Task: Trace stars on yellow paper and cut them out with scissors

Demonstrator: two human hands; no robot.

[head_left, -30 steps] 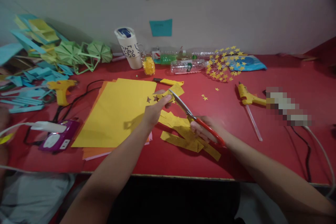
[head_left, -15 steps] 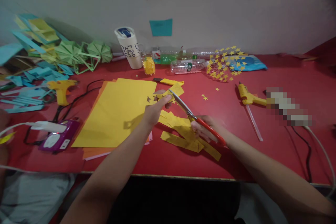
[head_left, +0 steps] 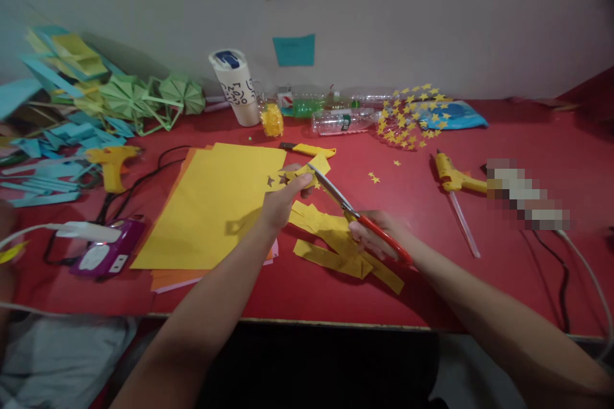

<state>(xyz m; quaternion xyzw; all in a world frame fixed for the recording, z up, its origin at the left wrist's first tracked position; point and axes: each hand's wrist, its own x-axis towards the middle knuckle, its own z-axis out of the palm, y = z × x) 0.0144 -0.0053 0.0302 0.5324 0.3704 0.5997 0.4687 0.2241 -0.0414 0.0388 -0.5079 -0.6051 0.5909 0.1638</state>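
Observation:
My left hand [head_left: 286, 197] pinches a yellow paper strip [head_left: 322, 165] with star-shaped holes along its left part. In my right hand [head_left: 377, 233] is a pair of scissors [head_left: 352, 208] with red handles, its blades pointing up and left. The blade tips meet the strip just beside my left thumb. Below the hands, several yellow paper scraps [head_left: 326, 255] lie heaped on the red table [head_left: 384, 307]. Small yellow paper stars [head_left: 375, 178] rest to the right of the strip. Part of my right fingers is hidden behind the scissor handles.
Left of my hands lies a stack of yellow and orange sheets [head_left: 206, 204], with a box cutter [head_left: 307, 149] behind it. Glue guns [head_left: 112, 163] [head_left: 455, 176], a purple power adapter [head_left: 108, 249], plastic bottles [head_left: 343, 121] and a white tumbler [head_left: 235, 86] stand or lie around.
The free right end of the yellow strip has shifted slightly left and down at the scissor blades. Both hands stay almost where they were.

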